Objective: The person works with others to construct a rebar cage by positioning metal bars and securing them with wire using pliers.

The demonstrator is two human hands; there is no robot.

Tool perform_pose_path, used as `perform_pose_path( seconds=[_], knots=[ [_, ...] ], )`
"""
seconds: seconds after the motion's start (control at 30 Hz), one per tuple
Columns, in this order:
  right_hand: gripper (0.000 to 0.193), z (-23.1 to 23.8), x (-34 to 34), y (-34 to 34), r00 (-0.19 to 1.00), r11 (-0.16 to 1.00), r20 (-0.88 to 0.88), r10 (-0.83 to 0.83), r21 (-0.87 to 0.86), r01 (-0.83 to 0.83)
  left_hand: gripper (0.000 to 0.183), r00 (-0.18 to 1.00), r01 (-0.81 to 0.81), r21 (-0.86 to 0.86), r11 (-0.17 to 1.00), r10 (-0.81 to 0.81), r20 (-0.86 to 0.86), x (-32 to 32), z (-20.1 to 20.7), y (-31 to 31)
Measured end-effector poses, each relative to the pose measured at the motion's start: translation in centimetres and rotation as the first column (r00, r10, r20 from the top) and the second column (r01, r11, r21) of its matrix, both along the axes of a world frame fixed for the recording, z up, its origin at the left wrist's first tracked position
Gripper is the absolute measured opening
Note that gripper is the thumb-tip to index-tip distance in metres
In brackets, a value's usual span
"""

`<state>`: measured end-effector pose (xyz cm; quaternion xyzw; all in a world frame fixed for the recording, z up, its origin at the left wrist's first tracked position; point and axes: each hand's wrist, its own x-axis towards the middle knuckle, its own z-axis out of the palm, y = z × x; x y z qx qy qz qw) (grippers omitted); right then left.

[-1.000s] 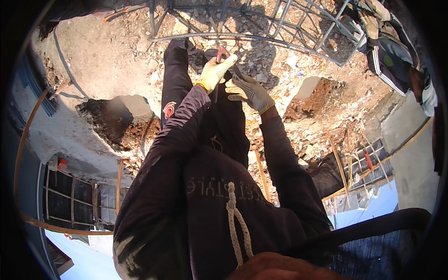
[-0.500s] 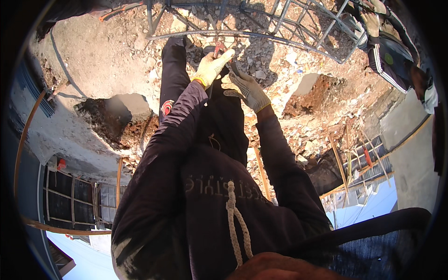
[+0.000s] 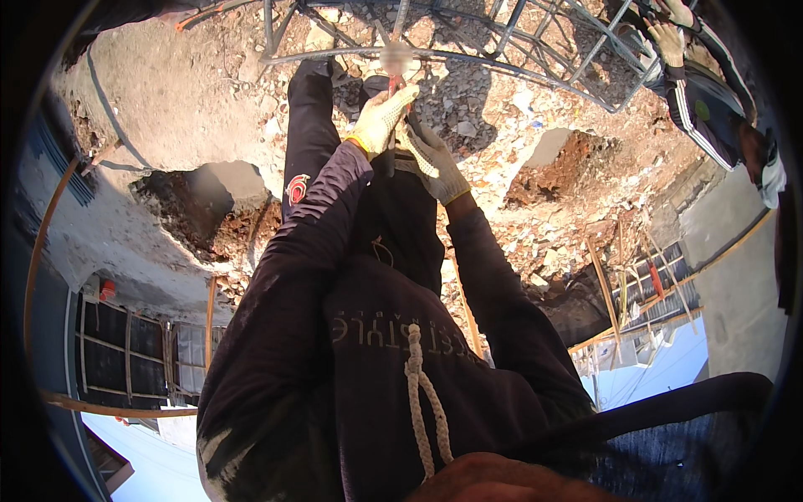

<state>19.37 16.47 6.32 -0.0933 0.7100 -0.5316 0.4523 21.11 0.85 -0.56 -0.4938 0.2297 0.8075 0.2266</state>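
Observation:
My left hand (image 3: 376,121), in a pale knitted glove, is closed round red-handled pliers (image 3: 394,83). Their far end sits at the near bar of a steel rebar cage (image 3: 335,53), where a blur hides the jaws. My right hand (image 3: 438,164), gloved too, is just right of and below the left. Its fingers are curled round a dark lower part of the tool, partly hidden by the glove. Both arms reach forward in dark sleeves over my dark trousers.
Broken stone and rubble (image 3: 464,109) cover the ground under the cage. A dug hole (image 3: 205,205) lies at left, another (image 3: 548,171) at right. At upper right a co-worker's gloved hand (image 3: 667,43) is near the cage. Wooden poles (image 3: 604,289) stand behind.
My right hand has moved slightly left and closed its fingers in beside the left hand. The left hand has shifted a little, with the pliers now pointing more straight ahead.

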Motion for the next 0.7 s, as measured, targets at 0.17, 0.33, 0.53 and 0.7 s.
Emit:
perform_pose_path(
  seconds=[0.17, 0.33, 0.53, 0.7],
  knots=[
    [0.032, 2.8, -0.5, -3.5, 0.528, 0.799, 0.612, -0.589, 0.344, 0.492, 0.029, 0.999, -0.017, 0.046, 0.999, 0.016, 0.028, 0.0, -0.1, 0.1],
    [0.022, 2.7, -0.7, -3.6, 0.443, 0.801, 0.687, -0.576, 0.365, 0.475, 0.028, 0.999, 0.042, 0.055, 0.998, -0.043, 0.005, -0.4, -0.1, -0.4],
    [0.015, 0.8, -1.1, -3.0, 0.342, 0.900, 0.844, -0.414, 0.323, 0.293, 0.022, 0.991, -0.119, 0.415, 0.902, 0.137, -0.012, 1.9, -5.0, -0.7],
    [0.016, -2.1, 0.5, -1.5, 0.322, 0.940, 0.897, -0.302, 0.225, 0.256, 0.017, 0.960, -0.197, 0.424, 0.884, 0.261, -0.099, 1.0, -4.9, 1.5]
  ],
)
